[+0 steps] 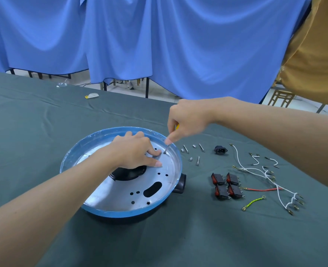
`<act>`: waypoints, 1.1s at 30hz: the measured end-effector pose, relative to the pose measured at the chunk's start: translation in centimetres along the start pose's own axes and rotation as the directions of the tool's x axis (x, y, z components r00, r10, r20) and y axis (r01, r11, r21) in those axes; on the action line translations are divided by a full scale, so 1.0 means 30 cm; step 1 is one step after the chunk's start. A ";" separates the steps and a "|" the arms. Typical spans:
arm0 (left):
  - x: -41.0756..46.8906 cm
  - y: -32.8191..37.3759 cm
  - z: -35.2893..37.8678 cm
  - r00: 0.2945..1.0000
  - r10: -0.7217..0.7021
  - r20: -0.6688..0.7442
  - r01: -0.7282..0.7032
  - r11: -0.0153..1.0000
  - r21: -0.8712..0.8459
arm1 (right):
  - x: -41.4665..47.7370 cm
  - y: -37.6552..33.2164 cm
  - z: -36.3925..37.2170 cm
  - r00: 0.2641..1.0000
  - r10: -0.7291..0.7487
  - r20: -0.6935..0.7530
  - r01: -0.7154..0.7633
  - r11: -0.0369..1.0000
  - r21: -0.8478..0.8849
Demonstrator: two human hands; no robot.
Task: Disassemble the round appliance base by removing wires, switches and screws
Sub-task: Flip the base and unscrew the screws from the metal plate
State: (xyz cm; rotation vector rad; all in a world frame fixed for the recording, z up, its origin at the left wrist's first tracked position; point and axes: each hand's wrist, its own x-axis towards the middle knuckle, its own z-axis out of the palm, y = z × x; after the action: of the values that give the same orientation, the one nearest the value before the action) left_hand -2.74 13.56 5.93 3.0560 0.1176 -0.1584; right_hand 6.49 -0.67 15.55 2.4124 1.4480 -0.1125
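1. A dark green cloth-covered table (43,132) carries everything.
2. The round blue-rimmed appliance base with a silver metal plate (159,191) sits at the table's centre.
3. The left hand (134,151) presses flat on the plate, fingers spread, gripping nothing.
4. The right hand (188,120) is closed around a yellow-handled screwdriver (167,149), tip at a hole near the far right rim.
5. Right of the base lie white wires (255,170), four black rocker switches with red buttons (226,185), and loose silver screws (197,160).
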 end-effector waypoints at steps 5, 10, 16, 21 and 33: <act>0.000 0.002 -0.008 1.000 -0.005 0.010 0.005 1.000 0.002 | 0.044 -0.019 -0.044 0.964 0.195 0.178 -0.192 0.981 -0.035; 0.001 0.002 -0.009 1.000 -0.008 0.016 0.008 1.000 0.013 | 0.055 -0.042 -0.050 0.965 0.177 0.191 -0.164 0.983 -0.083; 0.007 -0.001 -0.005 1.000 -0.004 0.008 0.004 1.000 0.022 | 0.028 -0.040 -0.027 0.997 0.024 0.070 -0.009 0.977 -0.211; 0.015 0.008 -0.008 1.000 -0.012 0.006 0.012 1.000 0.006 | 0.001 -0.059 -0.016 0.994 -0.106 0.004 0.101 0.927 -0.360; 0.012 -0.002 -0.015 1.000 -0.020 0.004 0.020 1.000 0.000 | -0.048 -0.025 0.006 0.949 -0.314 0.029 0.283 0.808 -0.517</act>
State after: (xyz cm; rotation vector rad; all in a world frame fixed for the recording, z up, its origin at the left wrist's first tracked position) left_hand -2.34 13.69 6.34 3.0552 0.1483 -0.1657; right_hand 5.17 -1.63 15.54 1.7574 1.6255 0.2501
